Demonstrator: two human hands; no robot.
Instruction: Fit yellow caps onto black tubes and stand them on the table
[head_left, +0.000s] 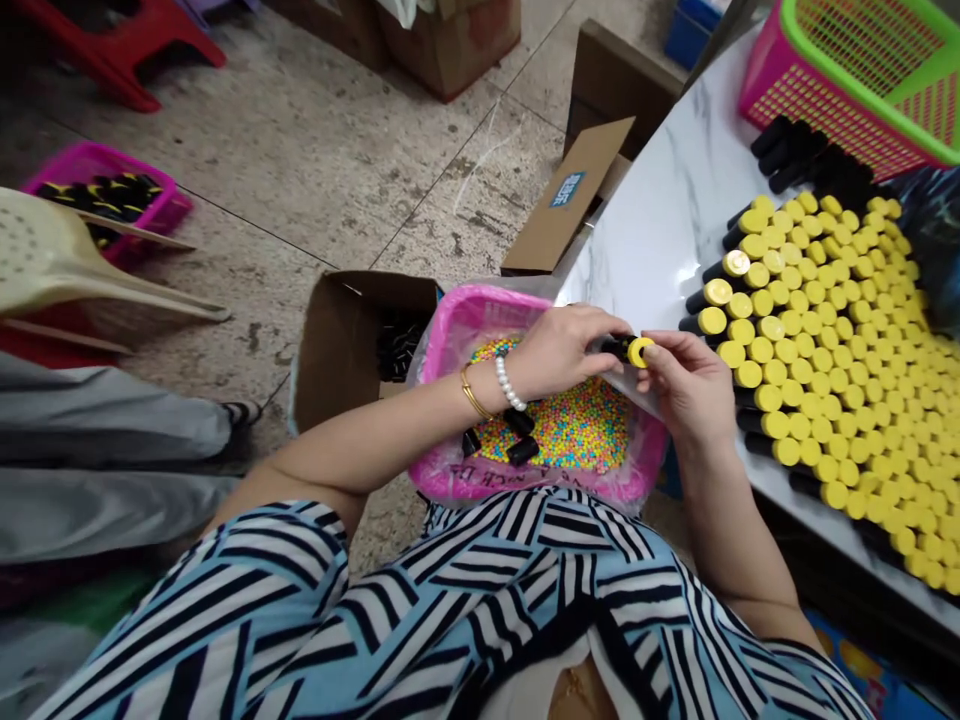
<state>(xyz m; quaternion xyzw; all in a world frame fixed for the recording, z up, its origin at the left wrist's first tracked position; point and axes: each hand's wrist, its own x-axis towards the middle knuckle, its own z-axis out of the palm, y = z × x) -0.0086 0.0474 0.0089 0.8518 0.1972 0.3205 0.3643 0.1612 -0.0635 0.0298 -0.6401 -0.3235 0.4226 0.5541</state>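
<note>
Over a pink basket (424, 372), my left hand (559, 350) is closed around a short black tube (618, 347). My right hand (694, 385) pinches a round yellow cap (640, 351) at the tube's right end; whether the cap is fully seated I cannot tell. Beneath my hands, small multicoloured beads (574, 430) fill the plastic-lined basket. Several loose black tubes (523, 450) lie on the beads, partly under my left wrist.
On the white marbled table (637, 250) at right stand many yellow-capped black tubes (817, 330), with a green-and-pink basket (847, 90) behind. A cardboard box (337, 345) with black pieces is at left. Farther left are a pink basket (169, 205), a pale stool (67, 245) and another person's legs (112, 420).
</note>
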